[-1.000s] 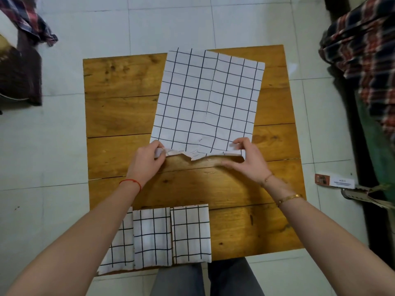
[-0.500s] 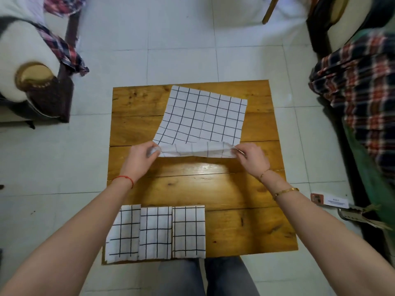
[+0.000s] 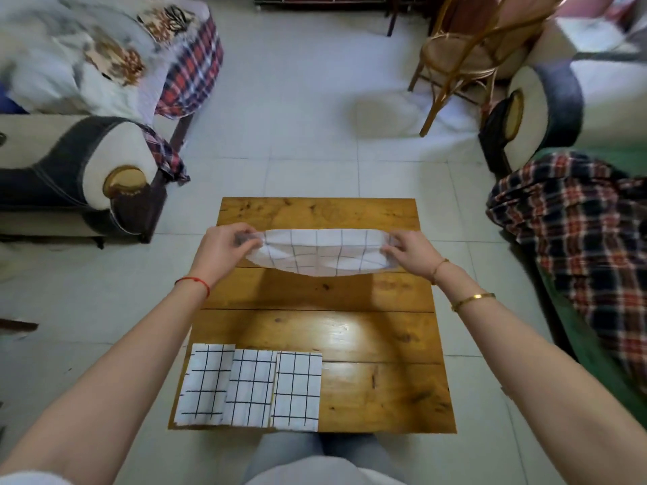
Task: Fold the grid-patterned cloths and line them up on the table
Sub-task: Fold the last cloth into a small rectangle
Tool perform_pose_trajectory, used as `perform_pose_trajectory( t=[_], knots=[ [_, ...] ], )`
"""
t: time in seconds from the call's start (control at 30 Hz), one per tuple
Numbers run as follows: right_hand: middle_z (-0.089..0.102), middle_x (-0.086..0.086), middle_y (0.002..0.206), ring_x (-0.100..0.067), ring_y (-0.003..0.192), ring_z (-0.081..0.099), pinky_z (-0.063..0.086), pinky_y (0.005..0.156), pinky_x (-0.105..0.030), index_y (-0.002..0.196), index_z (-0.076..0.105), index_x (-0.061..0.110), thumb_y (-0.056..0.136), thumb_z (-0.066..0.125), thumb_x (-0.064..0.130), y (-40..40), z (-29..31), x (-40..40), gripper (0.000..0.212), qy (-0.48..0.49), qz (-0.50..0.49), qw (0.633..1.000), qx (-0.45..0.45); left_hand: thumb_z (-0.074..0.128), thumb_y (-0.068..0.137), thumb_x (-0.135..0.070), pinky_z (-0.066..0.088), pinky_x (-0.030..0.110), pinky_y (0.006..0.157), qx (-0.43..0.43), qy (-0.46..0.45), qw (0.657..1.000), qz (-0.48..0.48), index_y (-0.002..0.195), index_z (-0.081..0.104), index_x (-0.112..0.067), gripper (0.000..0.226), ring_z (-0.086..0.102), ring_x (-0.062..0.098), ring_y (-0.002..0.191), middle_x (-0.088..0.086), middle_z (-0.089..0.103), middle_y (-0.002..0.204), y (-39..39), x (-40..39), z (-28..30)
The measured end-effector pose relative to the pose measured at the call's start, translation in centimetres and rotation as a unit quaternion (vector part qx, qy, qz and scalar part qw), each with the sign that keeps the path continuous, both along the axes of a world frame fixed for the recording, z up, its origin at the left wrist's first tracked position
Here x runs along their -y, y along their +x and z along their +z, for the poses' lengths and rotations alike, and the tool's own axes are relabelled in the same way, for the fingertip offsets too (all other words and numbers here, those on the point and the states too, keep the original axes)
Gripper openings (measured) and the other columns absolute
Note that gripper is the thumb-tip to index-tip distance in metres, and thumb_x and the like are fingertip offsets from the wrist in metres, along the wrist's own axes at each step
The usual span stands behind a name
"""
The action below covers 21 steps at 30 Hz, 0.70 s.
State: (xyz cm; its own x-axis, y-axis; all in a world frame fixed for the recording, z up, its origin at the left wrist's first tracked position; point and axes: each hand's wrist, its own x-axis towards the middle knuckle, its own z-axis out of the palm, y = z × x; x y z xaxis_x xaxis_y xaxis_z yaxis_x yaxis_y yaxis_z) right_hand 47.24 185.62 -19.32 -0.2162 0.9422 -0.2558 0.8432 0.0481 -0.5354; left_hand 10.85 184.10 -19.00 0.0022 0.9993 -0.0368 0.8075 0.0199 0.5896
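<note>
A white grid-patterned cloth (image 3: 322, 252) is doubled over above the far half of the wooden table (image 3: 315, 309), its fold sagging toward me. My left hand (image 3: 224, 248) pinches its left corners and my right hand (image 3: 408, 250) pinches its right corners. Three folded grid cloths lie side by side along the table's near left edge: the left one (image 3: 204, 383), the middle one (image 3: 250, 388) and the right one (image 3: 297, 392), each slightly overlapping its neighbour.
A sofa arm (image 3: 87, 180) with plaid fabric stands at the left. A plaid blanket (image 3: 577, 218) lies on a green seat at the right. A wooden chair (image 3: 465, 47) stands at the far right on the tiled floor.
Both hands lifted the cloth's near edge and carried it away from me over the far edge, so the flat cloth is now doubled. The camera tilted up, showing more of the room.
</note>
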Motion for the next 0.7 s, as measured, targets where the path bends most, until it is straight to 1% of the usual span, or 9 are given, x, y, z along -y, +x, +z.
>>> perform_pose_trajectory(
  t=[0.1, 0.17, 0.2, 0.3, 0.4, 0.53, 0.57, 0.63, 0.7],
  knots=[
    [0.056, -0.003, 0.071, -0.022, 0.070, 0.048, 0.033, 0.058, -0.031, 0.073, 0.055, 0.017, 0.093, 0.058, 0.027, 0.4, 2.9, 0.2, 0.023, 0.021, 0.020, 1.000, -0.001, 0.071, 0.085, -0.033, 0.050, 0.027, 0.083, -0.008, 0.030, 1.000, -0.007, 0.101, 0.073, -0.019, 0.021, 0.063, 0.014, 0.092, 0.000, 0.072, 0.099, 0.7, 0.6, 3.3],
    [0.049, 0.004, 0.064, -0.018, 0.064, 0.043, 0.030, 0.054, -0.024, 0.064, 0.046, 0.026, 0.094, 0.056, 0.027, 0.5, 4.9, 0.5, 0.032, 0.032, 0.034, 0.999, -0.003, 0.072, 0.085, -0.032, 0.053, 0.032, 0.085, -0.008, 0.041, 0.999, -0.014, 0.101, 0.073, -0.016, 0.023, 0.065, 0.017, 0.093, 0.002, 0.072, 0.099, 0.8, 0.9, 5.3],
    [0.046, 0.005, 0.062, -0.016, 0.061, 0.041, 0.029, 0.054, -0.025, 0.062, 0.043, 0.028, 0.095, 0.056, 0.028, 0.7, 5.8, 0.7, 0.035, 0.031, 0.037, 0.999, -0.005, 0.072, 0.084, -0.032, 0.054, 0.035, 0.084, -0.007, 0.043, 0.999, -0.022, 0.099, 0.073, -0.016, 0.021, 0.066, 0.017, 0.092, 0.001, 0.072, 0.096, 0.7, 1.0, 6.2],
    [0.048, 0.000, 0.061, -0.017, 0.058, 0.043, 0.030, 0.054, -0.030, 0.064, 0.053, 0.016, 0.094, 0.056, 0.035, 1.5, 8.2, 0.9, 0.035, 0.027, 0.042, 0.999, -0.015, 0.073, 0.083, -0.033, 0.056, 0.037, 0.084, -0.011, 0.046, 0.997, -0.055, 0.100, 0.073, -0.018, 0.022, 0.066, 0.011, 0.090, -0.004, 0.073, 0.094, 0.3, 1.3, 9.0],
    [0.050, -0.006, 0.065, -0.022, 0.061, 0.048, 0.036, 0.057, -0.033, 0.079, 0.061, -0.002, 0.091, 0.057, 0.042, 2.4, 10.1, 0.8, 0.046, 0.033, 0.036, 0.998, -0.028, 0.074, 0.083, -0.028, 0.053, 0.029, 0.084, -0.012, 0.071, 0.994, -0.077, 0.102, 0.073, -0.010, 0.027, 0.065, 0.011, 0.088, -0.002, 0.071, 0.093, 0.5, 1.9, 11.7],
    [0.049, -0.008, 0.067, -0.035, 0.063, 0.054, 0.050, 0.062, -0.042, 0.076, 0.055, -0.006, 0.089, 0.058, 0.046, 3.3, 12.2, 0.9, 0.054, 0.030, 0.032, 0.997, -0.071, 0.073, 0.084, -0.026, 0.050, 0.024, 0.082, -0.013, 0.092, 0.991, -0.095, 0.096, 0.073, -0.014, 0.017, 0.064, 0.006, 0.085, -0.005, 0.071, 0.089, 0.5, 2.5, 14.3],
    [0.050, -0.007, 0.067, -0.034, 0.063, 0.055, 0.051, 0.062, -0.041, 0.073, 0.054, -0.003, 0.089, 0.058, 0.045, 3.4, 12.6, 0.9, 0.050, 0.027, 0.030, 0.996, -0.081, 0.073, 0.084, -0.026, 0.050, 0.022, 0.082, -0.007, 0.091, 0.991, -0.098, 0.095, 0.072, -0.017, 0.014, 0.063, 0.003, 0.085, -0.006, 0.070, 0.089, 0.3, 2.6, 14.6],
    [0.050, -0.006, 0.065, -0.024, 0.060, 0.053, 0.050, 0.061, -0.035, 0.071, 0.053, 0.003, 0.091, 0.058, 0.040, 3.4, 13.6, 0.9, 0.042, 0.021, 0.025, 0.995, -0.094, 0.073, 0.084, -0.025, 0.047, 0.016, 0.080, 0.002, 0.088, 0.991, -0.099, 0.095, 0.071, -0.020, 0.013, 0.063, 0.001, 0.088, -0.008, 0.069, 0.088, 0.2, 2.6, 15.1],
    [0.052, -0.011, 0.068, -0.019, 0.060, 0.056, 0.051, 0.060, -0.033, 0.079, 0.056, -0.009, 0.091, 0.058, 0.037, 3.5, 14.1, 0.5, 0.048, 0.012, 0.022, 0.992, -0.124, 0.073, 0.084, -0.024, 0.044, 0.010, 0.076, 0.013, 0.081, 0.992, -0.095, 0.097, 0.072, -0.016, 0.015, 0.063, 0.000, 0.087, -0.008, 0.069, 0.088, 0.2, 2.6, 15.6]
  ],
)
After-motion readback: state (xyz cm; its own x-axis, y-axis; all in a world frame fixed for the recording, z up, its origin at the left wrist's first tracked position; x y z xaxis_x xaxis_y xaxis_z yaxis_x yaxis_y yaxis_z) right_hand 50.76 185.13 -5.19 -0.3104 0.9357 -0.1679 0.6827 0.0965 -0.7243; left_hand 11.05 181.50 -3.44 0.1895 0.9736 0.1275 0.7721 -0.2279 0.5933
